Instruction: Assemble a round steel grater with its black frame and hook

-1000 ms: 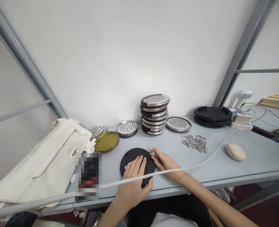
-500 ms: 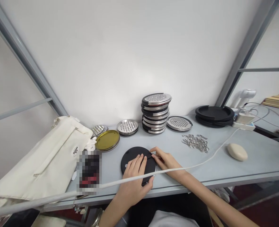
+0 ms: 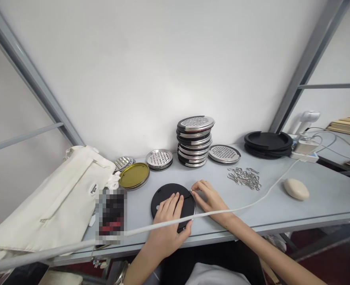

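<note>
A round black disc (image 3: 163,194) lies flat near the front edge of the grey table (image 3: 326,198). My left hand (image 3: 169,225) rests on it with the fingers stretched flat and the thumb hooked round its near rim. My right hand (image 3: 207,198) sits at the disc's right edge, thumb and forefinger pinched on a small metal clip (image 3: 191,191). A white cable (image 3: 151,228) crosses over both wrists.
Behind stand a stack of metal-and-black grater discs (image 3: 194,141), single perforated metal discs (image 3: 224,154), a gold lid (image 3: 134,176), a pile of metal clips (image 3: 244,178) and black discs (image 3: 268,141). A cream bag (image 3: 50,202) lies left; a beige oval object (image 3: 295,189) lies right.
My right hand's fingertips have shifted slightly along the disc's right edge, pinching the clip. The left hand stays flat on the disc.
</note>
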`<action>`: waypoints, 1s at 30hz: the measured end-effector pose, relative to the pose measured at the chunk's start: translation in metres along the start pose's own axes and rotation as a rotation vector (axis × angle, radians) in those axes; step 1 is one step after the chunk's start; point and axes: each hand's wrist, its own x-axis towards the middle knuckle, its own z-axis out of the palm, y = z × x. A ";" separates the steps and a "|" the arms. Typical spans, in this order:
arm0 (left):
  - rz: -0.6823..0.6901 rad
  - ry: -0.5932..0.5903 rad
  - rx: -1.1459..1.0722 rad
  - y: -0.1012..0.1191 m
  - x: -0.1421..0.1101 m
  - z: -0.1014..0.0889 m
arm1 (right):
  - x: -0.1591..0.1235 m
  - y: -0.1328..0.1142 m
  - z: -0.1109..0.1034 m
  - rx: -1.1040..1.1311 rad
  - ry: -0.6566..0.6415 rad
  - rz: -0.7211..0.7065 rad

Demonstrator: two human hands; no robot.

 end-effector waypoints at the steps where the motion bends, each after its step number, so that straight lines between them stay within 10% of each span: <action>1: -0.002 -0.004 0.002 0.000 0.000 0.000 | 0.000 0.000 -0.001 -0.001 0.002 0.000; 30: 0.009 -0.003 0.012 0.000 0.002 -0.001 | 0.009 0.005 0.010 0.063 -0.077 0.040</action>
